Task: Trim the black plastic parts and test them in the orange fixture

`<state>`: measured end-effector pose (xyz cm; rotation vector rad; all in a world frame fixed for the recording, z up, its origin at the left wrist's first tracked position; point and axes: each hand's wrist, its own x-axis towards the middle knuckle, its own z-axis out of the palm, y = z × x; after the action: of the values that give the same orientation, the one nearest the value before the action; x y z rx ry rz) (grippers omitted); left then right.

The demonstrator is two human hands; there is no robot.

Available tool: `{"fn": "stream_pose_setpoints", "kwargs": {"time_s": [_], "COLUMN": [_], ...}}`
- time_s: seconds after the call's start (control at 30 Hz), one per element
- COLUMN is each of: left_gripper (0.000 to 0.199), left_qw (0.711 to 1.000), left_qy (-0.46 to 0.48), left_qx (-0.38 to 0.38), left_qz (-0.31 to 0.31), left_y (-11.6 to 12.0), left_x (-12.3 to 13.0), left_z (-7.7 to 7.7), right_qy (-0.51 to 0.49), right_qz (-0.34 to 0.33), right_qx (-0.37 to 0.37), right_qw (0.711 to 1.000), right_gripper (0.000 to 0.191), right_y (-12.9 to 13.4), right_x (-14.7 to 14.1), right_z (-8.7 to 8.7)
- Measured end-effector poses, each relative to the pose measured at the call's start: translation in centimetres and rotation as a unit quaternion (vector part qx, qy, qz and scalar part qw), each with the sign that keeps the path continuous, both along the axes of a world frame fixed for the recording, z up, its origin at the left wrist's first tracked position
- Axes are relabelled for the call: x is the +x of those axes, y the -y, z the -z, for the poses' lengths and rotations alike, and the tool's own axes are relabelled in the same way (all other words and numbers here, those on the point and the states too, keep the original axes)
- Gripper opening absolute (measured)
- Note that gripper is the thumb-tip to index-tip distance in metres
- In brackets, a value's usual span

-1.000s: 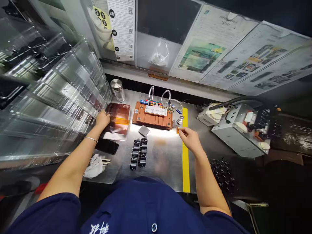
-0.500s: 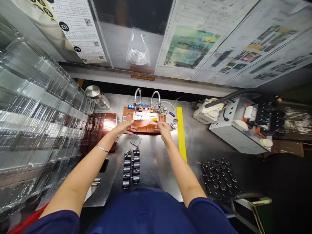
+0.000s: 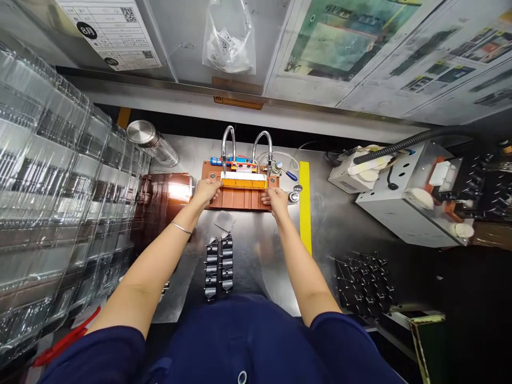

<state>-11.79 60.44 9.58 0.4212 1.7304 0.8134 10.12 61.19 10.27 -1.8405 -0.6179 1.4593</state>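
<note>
An orange strip (image 3: 245, 184) with dark dotted edges lies lengthwise over a brown fixture block (image 3: 240, 200), a white band showing behind it. My left hand (image 3: 206, 192) is closed at the strip's left end, thumb and forefinger pinched together. At the opposite end, my right hand (image 3: 277, 199) has its fingertips pinched on the strip's right corner. Two bent metal gooseneck tubes (image 3: 262, 137) arch over the back of the fixture. Several black ribbed parts (image 3: 226, 264) stand in two rows nearer my body, below a small grey sheet (image 3: 225, 221).
Stacked clear plastic trays (image 3: 60, 197) rise at the left, beside a lidded glass bottle (image 3: 158, 146) and a shiny brown box (image 3: 166, 200). Yellow tape (image 3: 305, 208) runs down the metal table. At right stand a white machine (image 3: 404, 194) and a cluster of black parts (image 3: 366, 285).
The orange strip now lies flat and straight across the fixture, where a blurred translucent piece hung between my hands before. Both hands have drawn in at its ends. The camera view has shifted.
</note>
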Motion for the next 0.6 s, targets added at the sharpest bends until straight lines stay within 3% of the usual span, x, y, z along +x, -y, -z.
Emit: {"fn": "stream_pose_setpoints", "kwargs": {"time_s": [0.6], "left_gripper": [0.018], "left_qw": [1.0], "left_qy": [-0.016], "left_qx": [-0.009], "left_qz": [0.009], "left_y": [-0.4], "left_x": [0.0], "left_z": [-0.2], "right_qy": [0.007], "right_qz": [0.013], "right_qx": [0.002], "right_qw": [1.0], "right_gripper": [0.009], "right_y": [-0.3], "right_x": [-0.2], "right_z": [1.2]}}
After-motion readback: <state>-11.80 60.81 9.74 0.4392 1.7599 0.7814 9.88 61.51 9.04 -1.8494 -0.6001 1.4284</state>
